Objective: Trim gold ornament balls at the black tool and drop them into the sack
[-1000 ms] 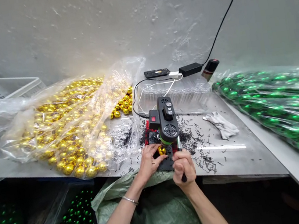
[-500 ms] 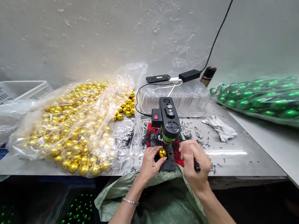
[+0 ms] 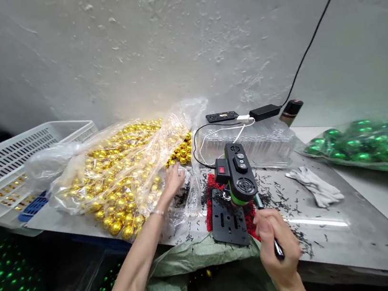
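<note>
My left hand (image 3: 174, 179) reaches to the near edge of the loose gold balls (image 3: 183, 151), beside the clear bag of gold balls (image 3: 115, 176); its fingertips are too small and hidden to tell what they hold. My right hand (image 3: 278, 239) is wrapped round the black-ended lever (image 3: 278, 250) of a small black press (image 3: 241, 172). The press's slotted black base plate (image 3: 228, 222) has no ball on it and rests on a red mat (image 3: 210, 210). Below it, a green sack (image 3: 182, 267) hangs open, with a gold ball (image 3: 208, 273) visible inside.
A white crate (image 3: 28, 144) stands at the left. Behind the press are a clear plastic box (image 3: 251, 142), a black adapter (image 3: 265, 112) and cables. White gloves (image 3: 315, 186) and a bag of green balls (image 3: 370, 142) lie to the right. Black scraps litter the table.
My left hand has left the press plate and moved left and back to the gold balls. The gold ball has gone from the plate. My right hand still grips the lever. The view has shifted left.
</note>
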A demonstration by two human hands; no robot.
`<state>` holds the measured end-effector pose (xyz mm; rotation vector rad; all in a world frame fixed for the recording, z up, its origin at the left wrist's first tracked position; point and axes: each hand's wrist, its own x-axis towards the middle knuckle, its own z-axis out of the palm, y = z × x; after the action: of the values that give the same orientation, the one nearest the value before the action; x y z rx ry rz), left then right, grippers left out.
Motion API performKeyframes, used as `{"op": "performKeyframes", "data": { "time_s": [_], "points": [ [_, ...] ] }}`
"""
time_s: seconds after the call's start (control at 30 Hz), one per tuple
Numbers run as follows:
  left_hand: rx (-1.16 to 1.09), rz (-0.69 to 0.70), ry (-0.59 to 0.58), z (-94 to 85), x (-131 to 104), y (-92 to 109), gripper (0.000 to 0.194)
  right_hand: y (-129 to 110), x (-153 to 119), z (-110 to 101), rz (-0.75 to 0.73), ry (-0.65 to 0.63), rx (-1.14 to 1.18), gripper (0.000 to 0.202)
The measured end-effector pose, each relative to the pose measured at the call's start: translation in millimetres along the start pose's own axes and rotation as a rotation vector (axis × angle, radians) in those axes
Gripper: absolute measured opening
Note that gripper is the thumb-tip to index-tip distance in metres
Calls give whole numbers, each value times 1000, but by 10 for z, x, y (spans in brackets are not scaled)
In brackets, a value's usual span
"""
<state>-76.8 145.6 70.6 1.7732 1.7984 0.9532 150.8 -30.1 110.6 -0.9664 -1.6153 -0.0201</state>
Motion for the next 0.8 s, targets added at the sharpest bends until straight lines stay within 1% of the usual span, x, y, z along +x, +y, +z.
{"op": "performKeyframes", "data": {
  "time_s": [0.07, 0.13, 0.2, 0.23, 0.3, 0.4, 0.47, 0.53, 0.63, 0.7, 0.73, 0.8],
  "points": [
    [9, -50, 37, 19, 356, -32, 29, 8, -19, 12, -4, 6, -6, 23],
    [-24, -95, 54, 64, 530, -88, 19, 20, -45, 25, -3, 12, -10, 24],
    [-80, -122, 61, 117, 569, -146, 9, 32, -66, 34, -3, 17, -14, 25],
    [-113, -124, 59, 139, 558, -169, 7, 35, -71, 36, -2, 18, -14, 25],
    [-172, -105, 44, 162, 514, -196, 8, 36, -70, 35, 3, 15, -17, 26],
    [-271, -95, -5, 131, 422, -180, 9, 27, -51, 24, 5, 6, -20, 26],
    [-331, -99, -66, 78, 313, -139, 11, 22, -39, 18, -1, -3, -19, 25],
    [-454, -118, -150, 18, 132, -86, 16, 22, -33, 16, -6, -8, -9, 25],
    [-830, -243, -288, -41, -270, -7, 23, 30, -31, 18, -11, -8, -1, 25],
    [-1049, -350, -359, -29, -570, 37, 27, 32, -26, 17, -24, -5, -8, 25],
    [-1096, -387, -380, 0, -711, 57, 30, 32, -23, 15, -28, -6, -12, 25],
    [-1112, -427, -409, 105, -958, 96, 34, 31, -15, 10, -31, -8, -16, 25]
  ]
}}
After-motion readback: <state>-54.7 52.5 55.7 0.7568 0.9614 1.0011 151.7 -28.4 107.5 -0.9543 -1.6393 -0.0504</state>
